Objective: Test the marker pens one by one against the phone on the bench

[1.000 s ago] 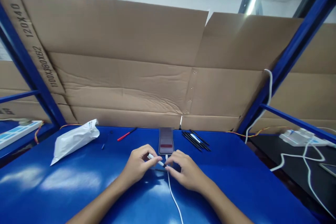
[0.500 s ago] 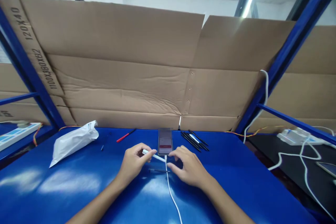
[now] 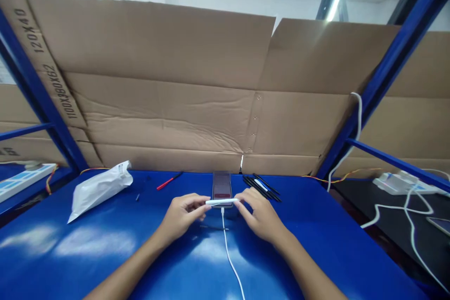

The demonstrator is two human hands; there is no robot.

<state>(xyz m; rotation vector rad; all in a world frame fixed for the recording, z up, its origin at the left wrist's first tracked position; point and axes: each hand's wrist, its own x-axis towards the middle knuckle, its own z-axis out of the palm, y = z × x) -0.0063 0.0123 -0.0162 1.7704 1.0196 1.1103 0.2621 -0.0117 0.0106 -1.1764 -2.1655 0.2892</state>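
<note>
My left hand (image 3: 186, 209) pinches the left end of a slim white pen (image 3: 222, 201), and my right hand (image 3: 258, 211) has its thumb and fingertips closed on the right end. Held between both hands, the pen lies nearly level, in front of the lower edge of a phone (image 3: 222, 185). A white cable (image 3: 228, 252) is plugged into the phone's near end and runs toward me. Crossing beneath that cable is a thin dark stick-like piece (image 3: 211, 228) on the blue table (image 3: 168, 272); its kind is unclear.
Several black pens (image 3: 262, 188), one with a white part, lie right of the phone. To the left are a red-and-black pen (image 3: 169, 181), a small dark piece (image 3: 138, 197) and a white plastic bag (image 3: 100, 190). Cardboard (image 3: 168, 79) walls the back; blue posts (image 3: 379, 75) stand at the sides.
The pen has swung from a slant to nearly level and risen a little. My right fingers, apart near its end before, are now closed on it.
</note>
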